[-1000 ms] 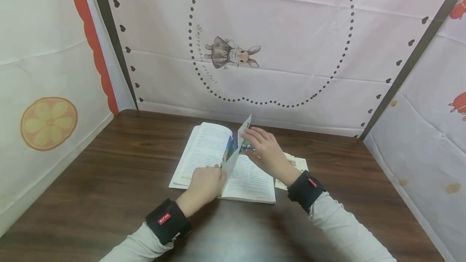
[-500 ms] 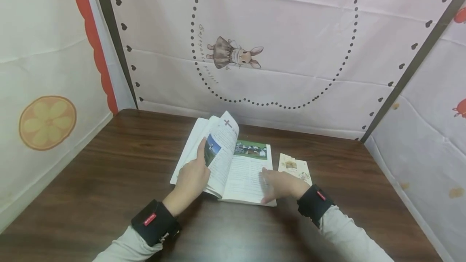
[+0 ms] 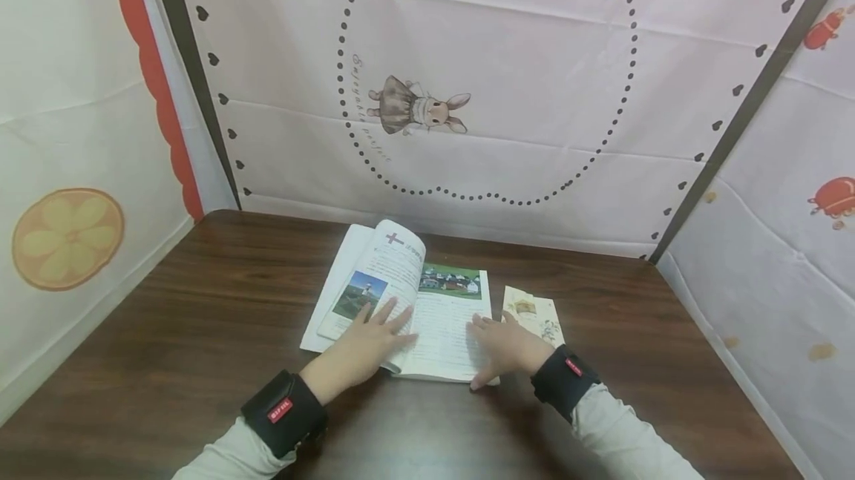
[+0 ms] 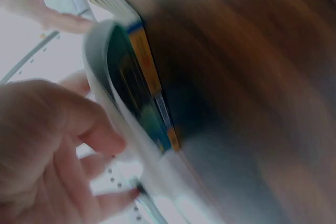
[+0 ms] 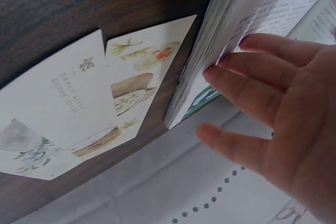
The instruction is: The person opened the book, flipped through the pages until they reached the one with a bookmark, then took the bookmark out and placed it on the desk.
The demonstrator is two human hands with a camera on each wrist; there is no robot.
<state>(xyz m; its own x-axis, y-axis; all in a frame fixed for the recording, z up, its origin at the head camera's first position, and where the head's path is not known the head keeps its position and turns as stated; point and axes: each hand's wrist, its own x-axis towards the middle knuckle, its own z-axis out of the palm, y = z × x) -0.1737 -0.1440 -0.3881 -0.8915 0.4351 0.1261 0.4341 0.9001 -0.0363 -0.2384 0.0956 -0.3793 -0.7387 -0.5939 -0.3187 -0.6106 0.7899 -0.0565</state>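
Note:
An open book [image 3: 444,339] lies on the table, printed text on both sides. Its left page carries a lighthouse photo and a cross mark; a picture of houses tops the right page. My left hand [image 3: 361,350] rests on the left page near the fold, fingers spread. That page bulges up in a curve beside the left hand [image 4: 47,140] in the left wrist view. On the right page's outer edge lie the fingers of my right hand [image 3: 504,350], its thumb near the bottom corner. The right wrist view has the right hand [image 5: 283,93] with fingers extended over the page edge.
Two overlapping illustrated cards, a front one [image 5: 47,98] and one behind [image 5: 147,72], lie just right of the book. The brown wooden table [image 3: 167,339] meets a printed cloth wall [image 3: 521,109] at the back, with cloth on both sides.
The raised pages have turned over to the left and lie lower now. My left hand has gone from pointing at the page to spreading on it. The right hand has come down onto the right page.

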